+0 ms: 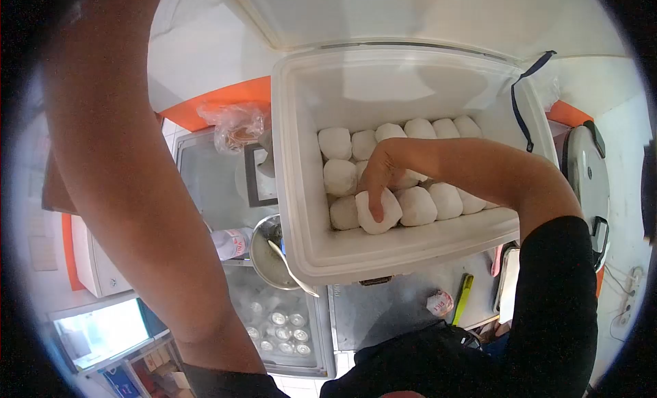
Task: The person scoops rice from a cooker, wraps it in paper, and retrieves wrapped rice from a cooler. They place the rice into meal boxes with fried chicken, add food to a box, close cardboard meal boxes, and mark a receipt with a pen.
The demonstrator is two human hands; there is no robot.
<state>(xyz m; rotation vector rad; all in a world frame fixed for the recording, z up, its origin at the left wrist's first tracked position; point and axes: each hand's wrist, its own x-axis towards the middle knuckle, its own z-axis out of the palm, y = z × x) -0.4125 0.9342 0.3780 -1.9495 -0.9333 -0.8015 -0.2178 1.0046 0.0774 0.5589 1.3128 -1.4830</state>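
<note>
My right hand (378, 182) reaches down into a big white cooler box (301, 213), closed around a white dough ball (389, 219) in the front row. Its thumb lies along the ball's side, and the other fingers are mostly hidden behind it. More round dough balls (417, 206) sit in rows on the box floor, close against each other. Part of the rows is covered by my right forearm. My left arm (137, 172) stretches up past the left of the box, and its hand is beyond the top edge of the view. Behind the box stands its raised lid (410, 18).
Left of the box are a metal bowl (263, 261) with a pale-handled utensil, a bottle (233, 243) and a plastic bag (236, 124). Several cans (280, 329) show under a glass top below. A green-handled tool (463, 299) lies on the metal counter (383, 316). A dark strap (520, 104) hangs at the box's right side.
</note>
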